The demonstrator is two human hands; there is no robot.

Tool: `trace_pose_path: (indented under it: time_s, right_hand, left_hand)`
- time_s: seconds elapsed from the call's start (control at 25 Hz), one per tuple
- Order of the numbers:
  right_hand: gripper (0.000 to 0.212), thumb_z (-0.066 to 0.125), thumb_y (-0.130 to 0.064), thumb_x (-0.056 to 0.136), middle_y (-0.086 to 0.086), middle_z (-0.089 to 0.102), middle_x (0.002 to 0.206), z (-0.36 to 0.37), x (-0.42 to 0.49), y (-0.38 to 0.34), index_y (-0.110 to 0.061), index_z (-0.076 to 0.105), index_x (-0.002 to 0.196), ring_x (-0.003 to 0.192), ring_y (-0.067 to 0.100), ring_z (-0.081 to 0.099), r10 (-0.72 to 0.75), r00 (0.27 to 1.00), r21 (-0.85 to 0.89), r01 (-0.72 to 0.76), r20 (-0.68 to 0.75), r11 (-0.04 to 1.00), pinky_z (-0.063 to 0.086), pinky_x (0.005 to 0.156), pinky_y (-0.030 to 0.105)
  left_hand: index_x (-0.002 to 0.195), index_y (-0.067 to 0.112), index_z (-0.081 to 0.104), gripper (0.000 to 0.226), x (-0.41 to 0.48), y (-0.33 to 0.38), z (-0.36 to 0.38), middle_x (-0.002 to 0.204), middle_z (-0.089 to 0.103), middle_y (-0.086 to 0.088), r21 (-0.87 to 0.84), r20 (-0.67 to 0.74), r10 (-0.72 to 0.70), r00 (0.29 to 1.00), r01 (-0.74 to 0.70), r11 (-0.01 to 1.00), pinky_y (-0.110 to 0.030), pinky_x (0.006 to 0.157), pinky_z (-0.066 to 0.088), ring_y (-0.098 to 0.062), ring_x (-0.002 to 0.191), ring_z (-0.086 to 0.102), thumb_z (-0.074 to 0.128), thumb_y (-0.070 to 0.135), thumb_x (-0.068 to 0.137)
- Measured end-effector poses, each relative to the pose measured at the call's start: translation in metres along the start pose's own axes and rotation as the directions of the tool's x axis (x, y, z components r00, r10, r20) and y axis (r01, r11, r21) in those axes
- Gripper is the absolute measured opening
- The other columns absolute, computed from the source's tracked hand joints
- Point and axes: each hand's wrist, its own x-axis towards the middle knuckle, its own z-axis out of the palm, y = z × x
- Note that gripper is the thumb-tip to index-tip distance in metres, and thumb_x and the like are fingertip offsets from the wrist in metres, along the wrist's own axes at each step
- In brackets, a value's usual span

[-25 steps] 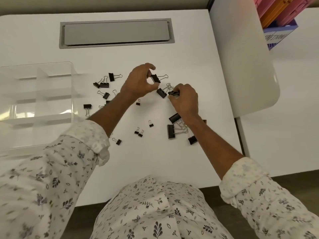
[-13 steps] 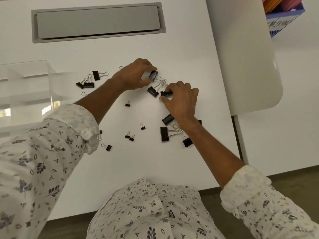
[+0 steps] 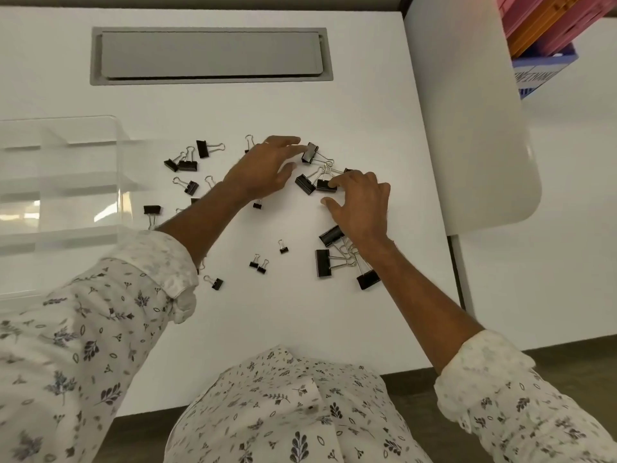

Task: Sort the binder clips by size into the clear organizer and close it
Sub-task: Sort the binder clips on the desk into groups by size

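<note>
The flower-print sleeves (image 3: 100,329) reach up over the smooth white desk (image 3: 300,322). By the right wrist lie three big clips (image 3: 323,263) of black folded steel, their looped wire handles tangled together. Left of them three tiny clips (image 3: 258,264) sit scattered, with one small clip (image 3: 217,283) nearer the left cuff.

The right hand (image 3: 362,208) is spread with fingers bent and thumb held apart. It grips nothing, and its forefinger tip rests on a middle-sized clip (image 3: 324,186). Touching that one on its left lies a second clip (image 3: 304,184), in the gap between the hands. The left hand (image 3: 263,172) is flat with fingers nearly straight. It also holds nothing, and its forefinger tip touches a tilted clip (image 3: 310,152) just beyond.

Left of the left forearm five loose clips (image 3: 187,165) show whole, and others are partly hidden by the arm. The clear organizer (image 3: 66,182), hard see-through plastic with dividers, stands at the desk's left edge, well apart from both hands. Farthest off, a long grey flap (image 3: 210,55) is set into the desk.
</note>
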Motion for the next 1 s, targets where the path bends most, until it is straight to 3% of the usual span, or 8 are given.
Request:
trace_pose_path:
  time_s: [0.04, 0.12, 0.24, 0.52, 0.68, 0.88, 1.0]
  right_hand:
    - [0.033, 0.075, -0.039, 0.084, -0.005, 0.068, 0.115, -0.009, -0.009, -0.024, -0.026, 0.07, 0.114, 0.108, 0.023, 0.057, -0.076, 0.997, -0.015, 0.076, -0.023, 0.997, 0.026, 0.083, 0.033]
    - [0.032, 0.073, -0.038, 0.086, -0.005, 0.068, 0.115, -0.011, -0.001, -0.022, -0.025, 0.069, 0.114, 0.109, 0.023, 0.057, -0.052, 0.999, 0.014, 0.052, -0.017, 0.999, 0.032, 0.087, 0.036]
    - [0.029, 0.069, -0.037, 0.089, -0.006, 0.067, 0.118, -0.002, -0.019, -0.008, -0.025, 0.068, 0.115, 0.114, 0.02, 0.057, -0.063, 0.998, 0.064, 0.062, 0.01, 0.996, 0.035, 0.095, 0.038]
    - [0.03, 0.07, -0.026, 0.09, 0.003, 0.066, 0.126, 0.011, -0.04, -0.048, -0.016, 0.067, 0.118, 0.123, 0.025, 0.056, -0.201, 0.978, 0.224, 0.184, 0.056, 0.957, 0.042, 0.104, 0.04]
    - [0.034, 0.067, -0.024, 0.092, 0.002, 0.062, 0.132, 0.02, -0.056, -0.077, -0.015, 0.064, 0.125, 0.127, 0.024, 0.051, -0.268, 0.954, 0.232, 0.233, 0.135, 0.944, 0.045, 0.103, 0.039]
    - [0.052, 0.071, -0.033, 0.091, 0.003, 0.044, 0.15, 0.038, -0.083, -0.1, -0.017, 0.055, 0.137, 0.141, 0.024, 0.035, -0.272, 0.899, 0.248, 0.192, 0.344, 0.95, 0.044, 0.105, 0.041]
    - [0.043, 0.07, -0.022, 0.092, 0.005, 0.042, 0.153, 0.046, -0.095, -0.107, -0.015, 0.059, 0.133, 0.142, 0.024, 0.034, -0.269, 0.905, 0.291, 0.174, 0.33, 0.941, 0.041, 0.106, 0.038]
  left_hand:
    - [0.148, 0.017, 0.052, 0.045, -0.03, -0.006, -0.012, 0.155, 0.048, -0.008, 0.037, -0.097, 0.0, 0.995, 0.004, 0.999, -0.043, 0.116, 0.037, -0.028, 0.144, 0.041, 0.053, 0.019, 0.103]
    - [0.147, 0.014, 0.052, 0.044, -0.031, -0.007, -0.007, 0.154, 0.048, -0.01, 0.016, -0.143, 0.032, 0.989, -0.03, 0.999, -0.044, 0.118, 0.036, -0.028, 0.145, 0.041, 0.052, 0.023, 0.104]
    - [0.148, 0.011, 0.05, 0.047, -0.056, 0.01, 0.027, 0.155, 0.047, -0.011, -0.017, -0.11, 0.003, 0.994, -0.005, 1.0, -0.046, 0.121, 0.033, -0.029, 0.148, 0.038, 0.048, 0.031, 0.105]
    - [0.149, 0.009, 0.048, 0.05, -0.129, 0.008, 0.047, 0.156, 0.047, -0.013, -0.015, -0.23, -0.106, 0.967, 0.105, 0.994, -0.05, 0.122, 0.031, -0.031, 0.15, 0.035, 0.048, 0.034, 0.106]
    - [0.148, 0.009, 0.049, 0.05, -0.171, -0.004, 0.048, 0.156, 0.046, -0.011, 0.004, -0.288, -0.202, 0.936, 0.212, 0.977, -0.05, 0.121, 0.031, -0.028, 0.152, 0.032, 0.044, 0.036, 0.107]
    - [0.151, 0.012, 0.045, 0.051, -0.226, -0.012, 0.059, 0.162, 0.039, -0.007, -0.032, -0.35, -0.34, 0.873, 0.351, 0.936, -0.049, 0.126, 0.022, -0.023, 0.155, 0.023, 0.043, 0.037, 0.106]
    - [0.153, 0.014, 0.042, 0.052, -0.252, -0.015, 0.067, 0.164, 0.034, -0.005, -0.08, -0.351, -0.389, 0.852, 0.387, 0.919, -0.049, 0.126, 0.023, -0.021, 0.157, 0.018, 0.046, 0.038, 0.106]
